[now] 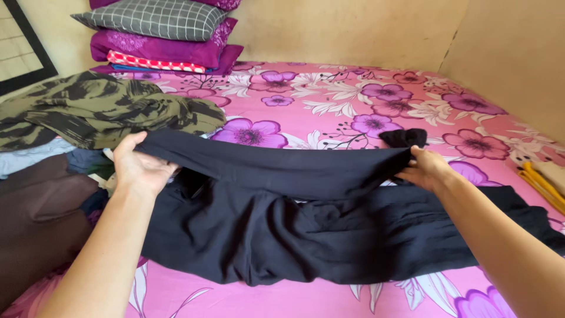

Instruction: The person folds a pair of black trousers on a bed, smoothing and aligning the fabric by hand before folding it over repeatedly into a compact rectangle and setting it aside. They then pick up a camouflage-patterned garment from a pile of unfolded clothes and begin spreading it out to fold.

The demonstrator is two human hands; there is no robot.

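Bed sheet [329,94], pink with purple and white flowers, smooth, covers the whole bed. Black garment [306,235] lies across its near part, long axis left to right, soft wrinkled fabric; upper layer pulled taut into a flat band between both hands. Pile of clothes [53,176] at left: camouflage green piece on top, brown and blue below, touching the garment's left end. Stacked pillows [159,35] at far left, grey checked and purple. Left hand [138,168] closed on the band's left end. Right hand [425,168] pinches the right end, fingers shut on cloth.
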